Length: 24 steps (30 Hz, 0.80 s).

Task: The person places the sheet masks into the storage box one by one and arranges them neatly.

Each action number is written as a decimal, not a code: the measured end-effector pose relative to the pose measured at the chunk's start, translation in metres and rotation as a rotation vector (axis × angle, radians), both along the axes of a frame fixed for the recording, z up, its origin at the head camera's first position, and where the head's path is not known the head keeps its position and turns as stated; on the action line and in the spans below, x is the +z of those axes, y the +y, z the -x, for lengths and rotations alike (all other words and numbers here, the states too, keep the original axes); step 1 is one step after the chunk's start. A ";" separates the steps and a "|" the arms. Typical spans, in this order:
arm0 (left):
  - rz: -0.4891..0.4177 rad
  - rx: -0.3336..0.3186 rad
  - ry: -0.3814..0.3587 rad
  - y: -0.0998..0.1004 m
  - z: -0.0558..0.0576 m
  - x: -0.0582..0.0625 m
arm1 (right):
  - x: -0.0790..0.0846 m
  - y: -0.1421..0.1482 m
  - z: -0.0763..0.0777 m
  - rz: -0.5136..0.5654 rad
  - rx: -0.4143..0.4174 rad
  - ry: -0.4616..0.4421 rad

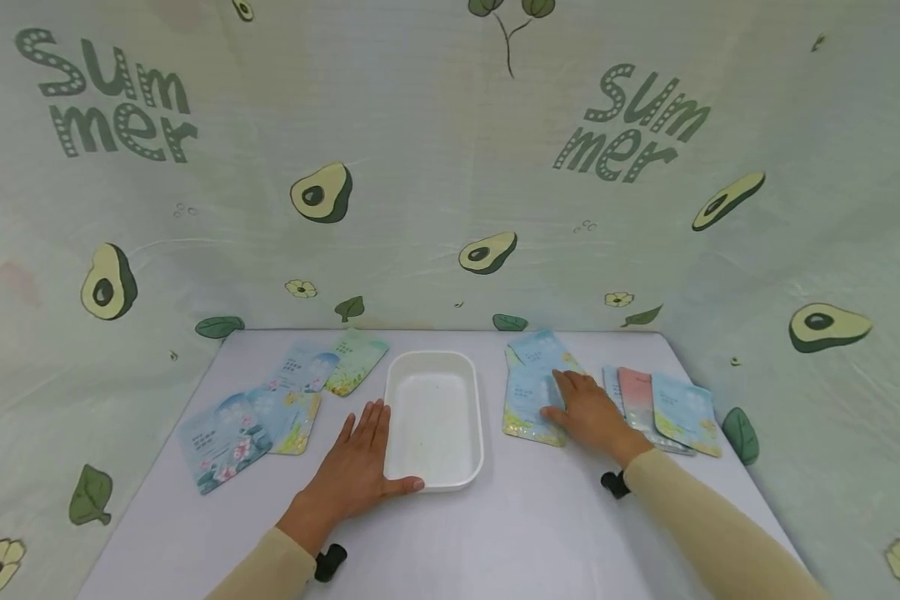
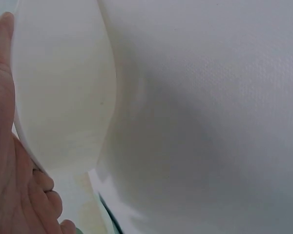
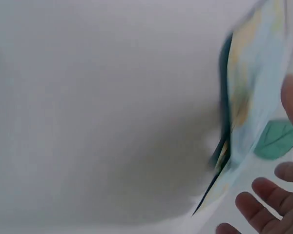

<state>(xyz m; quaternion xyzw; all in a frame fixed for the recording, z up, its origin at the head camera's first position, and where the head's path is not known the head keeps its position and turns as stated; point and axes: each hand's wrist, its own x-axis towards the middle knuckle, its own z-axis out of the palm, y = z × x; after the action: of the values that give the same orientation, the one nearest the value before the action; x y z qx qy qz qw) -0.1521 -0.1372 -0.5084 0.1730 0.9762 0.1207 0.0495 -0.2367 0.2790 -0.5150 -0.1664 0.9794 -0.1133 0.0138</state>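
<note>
A white rectangular tray (image 1: 433, 417) stands mid-table. My left hand (image 1: 352, 471) lies along its left side with straight fingers, the thumb reaching over the near left corner. In the left wrist view, the palm and fingers border the wall of the tray (image 2: 63, 92). Right of the tray, overlapping light-blue sachets (image 1: 528, 396) with yellow flower print lie flat. My right hand (image 1: 592, 417) is over their right edge, fingers spread and gently bent. The right wrist view has the sachets (image 3: 249, 97) blurred beside the thumb, with the other fingers (image 3: 263, 195) loose.
On the left lie a flowered blue sachet (image 1: 225, 442), a yellow-cornered one (image 1: 300, 425), another blue one (image 1: 300, 367) and a green one (image 1: 356, 358). At the far right, a pink sachet (image 1: 636, 396) overlaps a blue one (image 1: 682, 408). A printed cloth (image 1: 420, 167) hangs behind the table.
</note>
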 end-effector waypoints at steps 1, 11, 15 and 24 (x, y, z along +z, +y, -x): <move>-0.002 0.004 -0.007 -0.001 0.000 0.000 | -0.001 0.004 0.009 -0.014 -0.021 -0.005; -0.021 0.014 -0.003 -0.002 0.001 -0.007 | -0.015 0.019 0.050 -0.062 -0.069 -0.150; -0.022 0.015 0.002 -0.001 0.002 -0.008 | -0.015 0.016 0.045 0.007 -0.087 -0.082; -0.031 0.009 -0.021 0.000 0.000 -0.002 | -0.011 0.007 0.032 0.102 -0.146 -0.117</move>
<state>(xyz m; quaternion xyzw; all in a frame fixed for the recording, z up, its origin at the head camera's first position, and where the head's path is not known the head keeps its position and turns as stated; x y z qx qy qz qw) -0.1517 -0.1368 -0.5104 0.1680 0.9744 0.1381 0.0566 -0.2690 0.2862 -0.5258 -0.0881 0.9794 -0.1733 0.0543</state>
